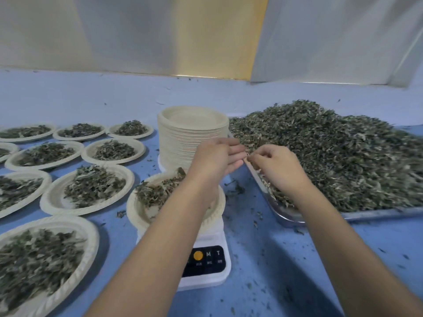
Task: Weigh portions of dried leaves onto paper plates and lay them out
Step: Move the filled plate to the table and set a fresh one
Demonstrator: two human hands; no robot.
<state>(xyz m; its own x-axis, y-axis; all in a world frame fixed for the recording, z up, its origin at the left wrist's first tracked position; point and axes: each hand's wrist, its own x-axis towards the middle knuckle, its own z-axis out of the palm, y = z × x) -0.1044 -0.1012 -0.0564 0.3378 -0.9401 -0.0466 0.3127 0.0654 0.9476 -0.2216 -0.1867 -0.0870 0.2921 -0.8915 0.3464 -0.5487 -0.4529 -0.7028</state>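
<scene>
A white scale (206,264) stands in front of me with a paper plate (142,216) of dried leaves on it. My left hand (215,159) hovers above that plate, palm turned right, fingers straight. My right hand (277,168) is close beside it over the tray's left edge, fingers curled, pinching something small at the fingertips; what it is I cannot make out. A large heap of dried leaves (332,152) fills the metal tray (288,216) on the right.
A tall stack of empty paper plates (192,133) stands behind the scale. Several filled plates (87,188) cover the blue table (274,259) to the left. Leaf crumbs lie scattered around the scale and tray. A pale wall runs along the far edge.
</scene>
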